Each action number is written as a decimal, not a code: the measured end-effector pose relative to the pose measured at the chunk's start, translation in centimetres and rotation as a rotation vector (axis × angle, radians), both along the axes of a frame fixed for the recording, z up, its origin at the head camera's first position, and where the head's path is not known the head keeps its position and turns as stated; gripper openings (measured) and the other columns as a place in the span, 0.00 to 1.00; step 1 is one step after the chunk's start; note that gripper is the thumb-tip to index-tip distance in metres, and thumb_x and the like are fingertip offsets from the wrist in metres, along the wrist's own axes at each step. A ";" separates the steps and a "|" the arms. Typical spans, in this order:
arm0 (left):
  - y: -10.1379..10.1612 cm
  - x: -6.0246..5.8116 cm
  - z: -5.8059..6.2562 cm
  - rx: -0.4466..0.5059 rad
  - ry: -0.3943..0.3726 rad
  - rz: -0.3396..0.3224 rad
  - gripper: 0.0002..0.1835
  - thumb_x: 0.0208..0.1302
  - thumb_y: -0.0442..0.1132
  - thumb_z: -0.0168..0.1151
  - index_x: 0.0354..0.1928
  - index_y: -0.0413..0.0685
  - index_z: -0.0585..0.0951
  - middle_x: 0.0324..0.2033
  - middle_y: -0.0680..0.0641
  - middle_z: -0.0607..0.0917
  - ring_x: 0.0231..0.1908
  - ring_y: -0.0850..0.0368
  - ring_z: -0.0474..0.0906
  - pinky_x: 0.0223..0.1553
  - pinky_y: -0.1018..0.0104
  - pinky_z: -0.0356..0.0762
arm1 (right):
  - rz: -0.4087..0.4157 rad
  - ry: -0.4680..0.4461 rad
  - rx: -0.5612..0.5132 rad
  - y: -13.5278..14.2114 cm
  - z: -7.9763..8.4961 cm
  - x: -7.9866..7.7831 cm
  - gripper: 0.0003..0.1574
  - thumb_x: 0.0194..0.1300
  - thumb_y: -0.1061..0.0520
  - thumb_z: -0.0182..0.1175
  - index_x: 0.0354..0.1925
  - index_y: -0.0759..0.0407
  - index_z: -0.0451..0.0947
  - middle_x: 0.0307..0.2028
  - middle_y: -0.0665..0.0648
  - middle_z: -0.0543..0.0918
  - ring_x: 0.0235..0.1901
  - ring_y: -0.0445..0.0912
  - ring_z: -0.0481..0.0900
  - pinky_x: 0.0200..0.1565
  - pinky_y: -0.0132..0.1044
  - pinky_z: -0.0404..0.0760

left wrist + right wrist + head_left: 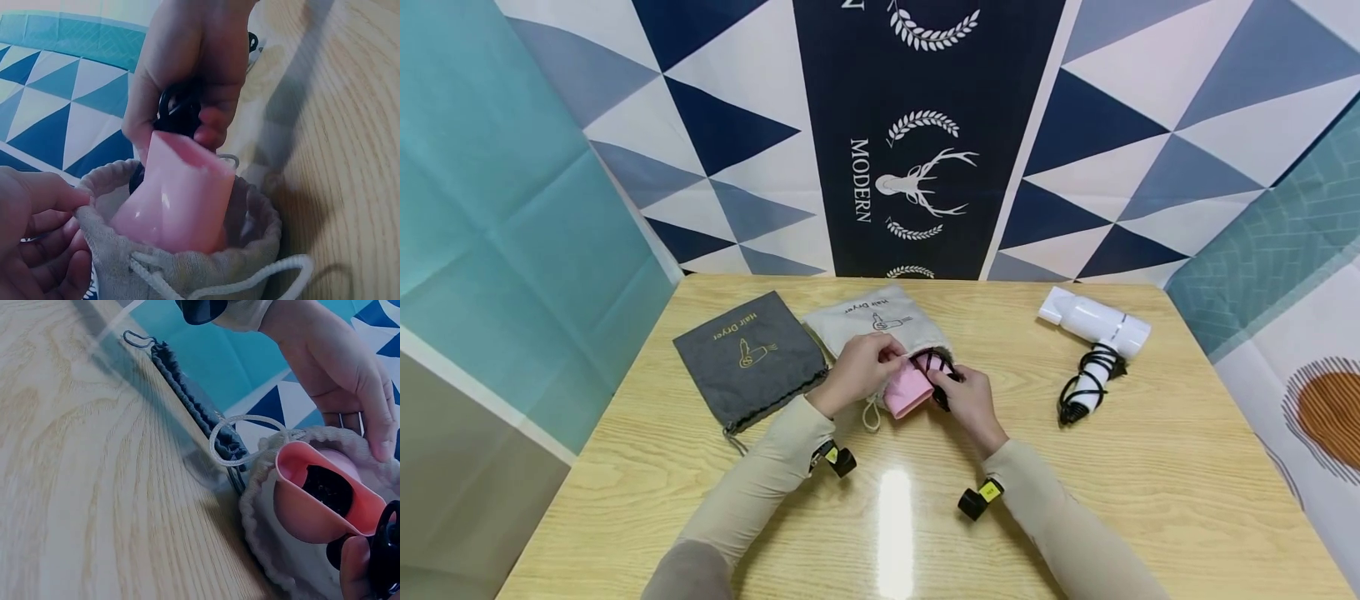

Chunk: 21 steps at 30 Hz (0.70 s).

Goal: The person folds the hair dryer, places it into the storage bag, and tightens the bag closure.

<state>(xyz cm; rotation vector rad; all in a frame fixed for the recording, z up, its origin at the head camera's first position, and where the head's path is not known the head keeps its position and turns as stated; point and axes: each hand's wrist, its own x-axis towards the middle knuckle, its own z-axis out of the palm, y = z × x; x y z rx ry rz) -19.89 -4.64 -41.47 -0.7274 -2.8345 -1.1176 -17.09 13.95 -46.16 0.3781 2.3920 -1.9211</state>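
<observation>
A pink hair dryer (907, 390) with a flat nozzle sits partly inside a light grey drawstring bag (857, 312), its nozzle out of the mouth. The left hand (867, 367) pinches the bag's gathered rim between thumb and fingers. On the other side, the right hand (967, 400) grips the dryer's handle, wrapped in black cord (942, 398). In the left wrist view, the pink nozzle (187, 187) rises above the rim (100, 187). Looking into the nozzle (328, 494), the right wrist view shows a black inside. The rest of the dryer is hidden by the bag.
To the left lies a dark grey drawstring bag (752, 354) printed "Hair Dryer". A white hair dryer (1093, 321), black cord wound round its handle, lies at the right of the wooden table (820, 533). A patterned cloth wall (737, 150) stands behind the table.
</observation>
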 end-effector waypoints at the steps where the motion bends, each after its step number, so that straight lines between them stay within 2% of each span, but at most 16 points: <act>1: 0.1 0.0 0.0 0.006 0.000 -0.001 0.06 0.65 0.39 0.64 0.38 0.46 0.85 0.31 0.50 0.86 0.31 0.62 0.79 0.37 0.72 0.77 | -0.009 0.004 -0.002 -0.1 -0.1 -0.1 0.15 0.63 0.56 0.62 0.37 0.71 0.79 0.19 0.49 0.80 0.18 0.38 0.78 0.25 0.28 0.77; 4: 0.3 0.2 -0.1 0.031 0.010 0.000 0.06 0.65 0.38 0.64 0.38 0.44 0.85 0.32 0.49 0.85 0.31 0.61 0.79 0.38 0.71 0.76 | -0.037 0.019 -0.024 -0.6 -0.4 -0.4 0.14 0.63 0.57 0.62 0.35 0.71 0.79 0.18 0.48 0.79 0.17 0.37 0.77 0.25 0.27 0.76; 9: 0.6 0.4 -0.3 0.034 0.037 -0.012 0.07 0.66 0.40 0.62 0.39 0.45 0.85 0.34 0.48 0.83 0.34 0.59 0.78 0.40 0.68 0.75 | -0.058 0.042 -0.129 -2.2 -0.7 -1.2 0.13 0.64 0.59 0.60 0.36 0.72 0.78 0.19 0.50 0.79 0.16 0.39 0.78 0.24 0.29 0.78; 13: 0.7 0.8 -0.5 0.033 0.023 -0.065 0.08 0.68 0.42 0.61 0.39 0.46 0.84 0.35 0.49 0.83 0.36 0.59 0.77 0.43 0.67 0.74 | -0.113 0.100 -0.123 -3.4 -1.6 -2.1 0.13 0.63 0.62 0.58 0.42 0.71 0.78 0.30 0.54 0.82 0.27 0.35 0.77 0.32 0.26 0.77; 17: 0.6 1.0 -0.7 0.055 -0.016 -0.132 0.07 0.68 0.41 0.61 0.38 0.47 0.84 0.35 0.49 0.84 0.36 0.59 0.77 0.43 0.69 0.75 | -0.178 0.157 -0.244 -4.5 -2.4 -3.0 0.16 0.63 0.64 0.59 0.49 0.70 0.74 0.42 0.56 0.79 0.39 0.36 0.72 0.42 0.24 0.73; 21: 0.4 1.1 -0.9 0.053 -0.039 -0.115 0.07 0.68 0.41 0.61 0.38 0.47 0.84 0.35 0.50 0.84 0.35 0.61 0.77 0.42 0.71 0.75 | -0.154 0.132 -0.290 -4.9 -2.9 -3.7 0.18 0.65 0.62 0.57 0.51 0.70 0.72 0.43 0.54 0.76 0.41 0.37 0.71 0.45 0.23 0.71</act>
